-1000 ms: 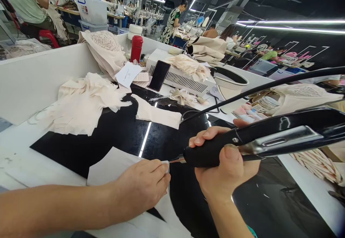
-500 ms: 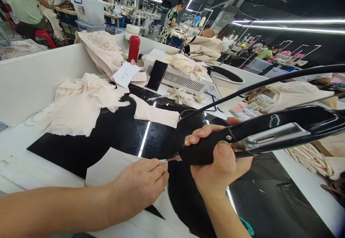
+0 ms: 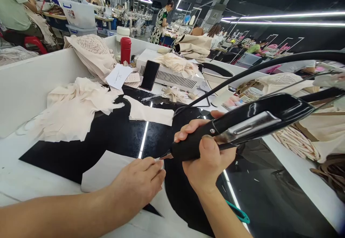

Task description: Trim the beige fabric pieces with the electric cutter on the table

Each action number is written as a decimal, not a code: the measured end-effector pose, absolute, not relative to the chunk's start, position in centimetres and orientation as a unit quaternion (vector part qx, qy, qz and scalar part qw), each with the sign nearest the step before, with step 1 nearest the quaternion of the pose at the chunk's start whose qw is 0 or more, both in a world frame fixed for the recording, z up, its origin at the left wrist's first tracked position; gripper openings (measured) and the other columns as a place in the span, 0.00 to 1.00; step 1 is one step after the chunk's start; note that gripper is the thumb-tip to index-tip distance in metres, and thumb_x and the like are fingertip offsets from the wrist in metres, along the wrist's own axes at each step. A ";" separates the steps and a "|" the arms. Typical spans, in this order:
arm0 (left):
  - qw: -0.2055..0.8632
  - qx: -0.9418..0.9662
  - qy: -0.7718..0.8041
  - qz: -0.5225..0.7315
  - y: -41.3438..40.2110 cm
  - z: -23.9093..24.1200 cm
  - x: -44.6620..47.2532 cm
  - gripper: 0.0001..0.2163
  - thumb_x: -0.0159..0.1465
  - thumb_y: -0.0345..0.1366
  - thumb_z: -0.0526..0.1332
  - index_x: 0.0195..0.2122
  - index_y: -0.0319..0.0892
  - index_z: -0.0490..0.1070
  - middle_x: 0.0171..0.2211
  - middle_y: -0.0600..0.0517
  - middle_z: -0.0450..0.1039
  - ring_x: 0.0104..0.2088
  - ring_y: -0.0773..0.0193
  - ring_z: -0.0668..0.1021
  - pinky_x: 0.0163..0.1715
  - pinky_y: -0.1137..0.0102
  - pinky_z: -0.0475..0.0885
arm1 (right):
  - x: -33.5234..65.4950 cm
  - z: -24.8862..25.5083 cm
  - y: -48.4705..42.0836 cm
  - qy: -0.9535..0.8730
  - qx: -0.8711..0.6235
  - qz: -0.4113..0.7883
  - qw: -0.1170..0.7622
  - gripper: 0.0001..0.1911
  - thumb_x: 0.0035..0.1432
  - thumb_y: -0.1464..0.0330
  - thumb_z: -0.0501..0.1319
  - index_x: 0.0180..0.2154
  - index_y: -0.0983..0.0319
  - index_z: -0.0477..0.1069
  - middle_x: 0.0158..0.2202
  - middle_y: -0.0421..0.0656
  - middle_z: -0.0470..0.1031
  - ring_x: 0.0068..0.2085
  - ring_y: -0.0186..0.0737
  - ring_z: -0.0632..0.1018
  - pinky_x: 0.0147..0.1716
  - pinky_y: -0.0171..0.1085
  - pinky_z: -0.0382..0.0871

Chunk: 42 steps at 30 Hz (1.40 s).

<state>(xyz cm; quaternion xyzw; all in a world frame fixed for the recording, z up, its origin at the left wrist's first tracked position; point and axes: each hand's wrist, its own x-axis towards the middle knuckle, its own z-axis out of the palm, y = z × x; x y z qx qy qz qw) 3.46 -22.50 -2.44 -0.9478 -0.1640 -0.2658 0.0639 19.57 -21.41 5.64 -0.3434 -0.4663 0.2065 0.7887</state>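
My right hand is wrapped around the thick grip of a black corded hand tool with a silver metal lever along its side. The tool's thin coppery tip points left and meets the edge of a pale fabric piece at my left fingertips. My left hand is closed, pinching that edge between thumb and fingers. Its fingers hide the exact spot where tip and fabric meet. Beyond both hands, a second cut fabric piece lies flat on the glossy black mat.
At left sits a heap of cream fabric pieces. A phone leans on a white vented box, beside a red bottle. The tool's black cable arches rightward. Teal snips lie near my right forearm.
The whole view has shifted slightly, so the background sits further left. Both hands keep their grips, with the tool tip still at the fabric edge.
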 end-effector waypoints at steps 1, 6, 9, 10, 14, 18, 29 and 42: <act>0.062 -0.947 -0.162 -0.269 -22.5 -2.5 3.5 0.10 0.79 0.29 0.56 0.53 0.33 0.75 0.53 0.44 0.83 0.48 0.59 0.83 0.45 0.66 0.79 | 19.5 5.6 -21.4 -0.468 -0.345 0.207 0.787 0.23 0.60 0.59 0.74 0.53 0.53 0.69 0.32 0.33 0.77 0.25 0.34 0.76 0.23 0.34 0.74; 0.058 -0.946 -0.168 -0.270 -22.5 -2.7 3.5 0.11 0.80 0.30 0.54 0.52 0.34 0.75 0.53 0.44 0.83 0.46 0.60 0.84 0.42 0.66 0.80 | 19.1 5.4 -21.3 -0.464 -0.347 0.208 0.788 0.23 0.60 0.60 0.74 0.53 0.53 0.70 0.32 0.33 0.77 0.25 0.34 0.76 0.23 0.35 0.75; 0.058 -0.951 -0.168 -0.253 -22.5 -2.9 3.6 0.11 0.80 0.31 0.54 0.53 0.35 0.75 0.54 0.43 0.83 0.47 0.59 0.83 0.43 0.66 0.80 | 19.1 5.2 -21.3 -0.470 -0.349 0.202 0.785 0.22 0.61 0.63 0.73 0.53 0.53 0.69 0.32 0.33 0.78 0.25 0.34 0.76 0.24 0.35 0.76; 0.058 -0.952 -0.168 -0.249 -22.5 -2.9 3.6 0.11 0.80 0.31 0.54 0.53 0.35 0.75 0.54 0.43 0.83 0.47 0.59 0.83 0.43 0.66 0.80 | 19.1 5.2 -21.3 -0.471 -0.352 0.199 0.784 0.21 0.61 0.63 0.72 0.53 0.53 0.69 0.32 0.33 0.77 0.25 0.34 0.76 0.24 0.35 0.76; 0.066 -0.954 -0.161 -0.243 -22.6 -2.7 3.5 0.09 0.79 0.31 0.58 0.54 0.33 0.75 0.54 0.41 0.82 0.48 0.59 0.82 0.44 0.66 0.78 | 19.2 5.6 -21.4 -0.470 -0.360 0.204 0.779 0.20 0.60 0.62 0.73 0.51 0.53 0.70 0.32 0.33 0.77 0.26 0.34 0.77 0.25 0.36 0.75; 0.074 -0.952 -0.180 -0.238 -22.1 -2.0 3.1 0.07 0.77 0.30 0.60 0.52 0.36 0.76 0.53 0.44 0.82 0.46 0.59 0.82 0.39 0.66 0.76 | 19.7 6.5 -21.8 -0.465 -0.367 0.192 0.782 0.19 0.58 0.60 0.76 0.44 0.54 0.70 0.32 0.33 0.77 0.26 0.35 0.78 0.26 0.37 0.77; 0.100 -0.937 -0.192 -0.274 -20.1 0.1 1.8 0.09 0.79 0.30 0.57 0.54 0.37 0.76 0.55 0.43 0.82 0.54 0.53 0.82 0.50 0.60 0.77 | 21.4 7.4 -26.4 -0.446 -0.411 0.173 0.776 0.23 0.55 0.57 0.77 0.49 0.53 0.74 0.29 0.34 0.77 0.24 0.39 0.79 0.23 0.40 0.78; -0.016 -0.956 -0.028 -0.290 -22.2 0.0 3.0 0.11 0.79 0.39 0.61 0.53 0.36 0.75 0.42 0.49 0.80 0.45 0.59 0.81 0.52 0.64 0.77 | 21.1 6.1 -27.5 -0.465 -0.375 0.187 0.780 0.21 0.60 0.59 0.76 0.52 0.53 0.75 0.33 0.37 0.80 0.26 0.40 0.79 0.23 0.40 0.78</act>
